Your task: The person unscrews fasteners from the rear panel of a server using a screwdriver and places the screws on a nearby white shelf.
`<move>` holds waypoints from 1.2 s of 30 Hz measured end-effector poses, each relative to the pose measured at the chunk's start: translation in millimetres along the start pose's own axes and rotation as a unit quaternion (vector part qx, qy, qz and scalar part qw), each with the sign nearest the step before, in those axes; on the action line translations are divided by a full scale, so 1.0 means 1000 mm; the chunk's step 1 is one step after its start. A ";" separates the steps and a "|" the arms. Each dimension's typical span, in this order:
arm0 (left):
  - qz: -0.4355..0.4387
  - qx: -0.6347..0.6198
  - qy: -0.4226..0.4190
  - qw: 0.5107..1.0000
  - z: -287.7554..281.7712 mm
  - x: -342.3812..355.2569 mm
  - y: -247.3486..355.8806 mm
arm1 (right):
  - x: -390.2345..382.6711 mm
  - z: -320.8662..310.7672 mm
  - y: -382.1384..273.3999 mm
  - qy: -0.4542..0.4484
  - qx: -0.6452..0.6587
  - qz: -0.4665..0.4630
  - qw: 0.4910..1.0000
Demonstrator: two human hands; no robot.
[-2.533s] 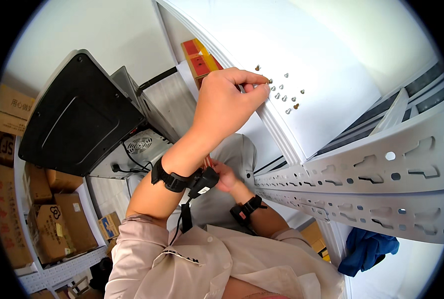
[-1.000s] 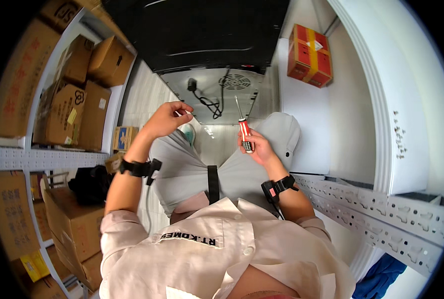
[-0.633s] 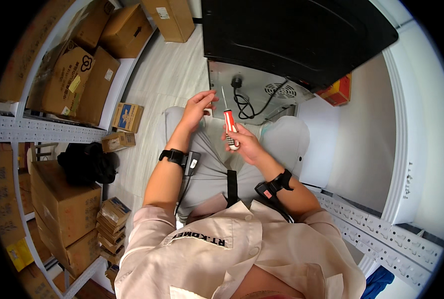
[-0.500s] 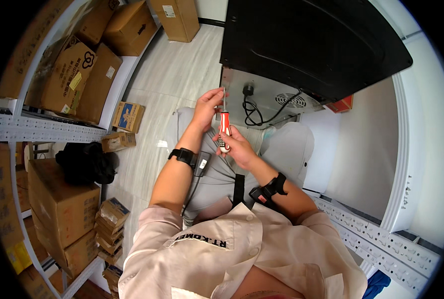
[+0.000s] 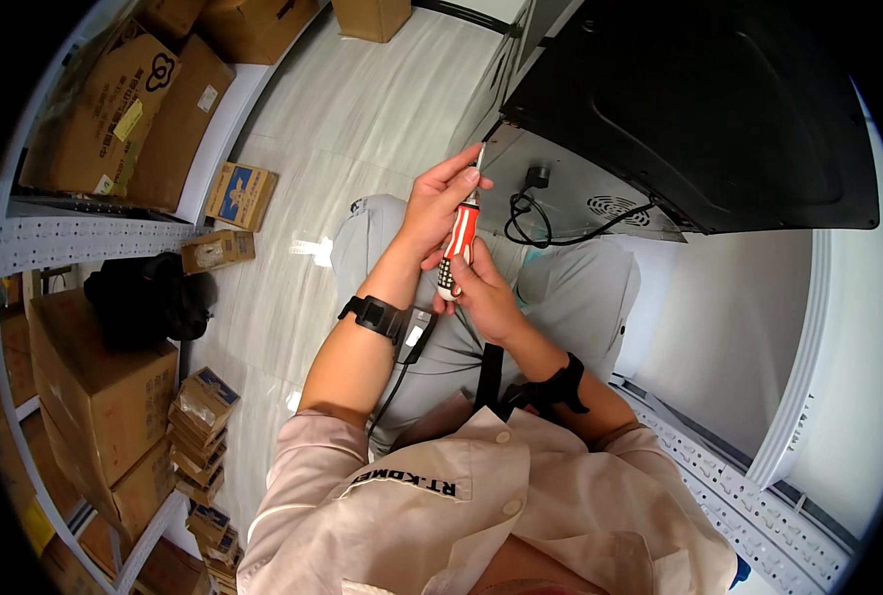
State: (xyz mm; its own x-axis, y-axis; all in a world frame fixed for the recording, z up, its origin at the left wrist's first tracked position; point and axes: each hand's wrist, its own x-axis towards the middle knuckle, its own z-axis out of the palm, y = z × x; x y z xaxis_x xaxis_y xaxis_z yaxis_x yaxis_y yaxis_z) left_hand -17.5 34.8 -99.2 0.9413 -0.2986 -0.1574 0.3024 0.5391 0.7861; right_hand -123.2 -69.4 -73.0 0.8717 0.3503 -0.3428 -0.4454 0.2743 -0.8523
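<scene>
A red-and-white screwdriver [image 5: 462, 232] is held just above the middle of the view, its tip pointed a little past 12 o'clock. Its handle is gripped by the curled fingers and thumb of the right hand [image 5: 487, 299]. The shaft is pinched near the tip by the closed thumb and fingers of the left hand [image 5: 441, 206]; whether anything else is held there cannot be told. From the screwdriver, a metal panel [image 5: 578, 180] and a large black cover [image 5: 704, 109] are seen at 2 o'clock, a looped power cord [image 5: 551, 241] at 3. Small screws [image 5: 801, 422] are scattered on a white shelf [image 5: 817, 317] at 4 o'clock.
</scene>
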 end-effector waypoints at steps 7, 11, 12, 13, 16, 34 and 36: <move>-0.014 0.032 0.010 0.999 0.013 0.000 0.006 | 0.000 -0.001 -0.010 0.005 0.026 0.011 1.000; -0.018 0.042 0.017 0.999 0.012 0.001 0.004 | -0.001 -0.003 -0.017 0.001 0.010 0.017 1.000; -0.019 0.039 0.016 0.999 0.012 0.001 0.003 | -0.002 -0.004 -0.017 0.001 0.005 0.016 1.000; -0.018 0.041 0.015 0.999 0.012 0.001 0.002 | -0.002 -0.005 -0.016 0.001 0.006 0.014 1.000; -0.016 0.043 0.013 0.999 0.014 0.003 0.000 | -0.002 -0.007 -0.013 0.003 0.006 0.014 1.000; 0.006 0.038 0.014 0.999 0.008 0.006 -0.007 | -0.004 -0.011 -0.018 0.019 -0.033 0.043 0.998; 0.018 0.041 0.019 0.999 0.010 0.007 -0.009 | -0.004 -0.012 -0.016 0.020 -0.028 0.041 0.999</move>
State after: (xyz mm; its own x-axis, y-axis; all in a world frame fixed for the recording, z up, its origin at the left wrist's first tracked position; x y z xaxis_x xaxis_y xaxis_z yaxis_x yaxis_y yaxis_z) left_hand -14.6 19.9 -101.4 0.9572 -0.2483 -0.1490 0.2555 0.4818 0.8382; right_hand -117.1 -86.0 -63.0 0.8411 0.3323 -0.4267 -0.5042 0.1962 -0.8410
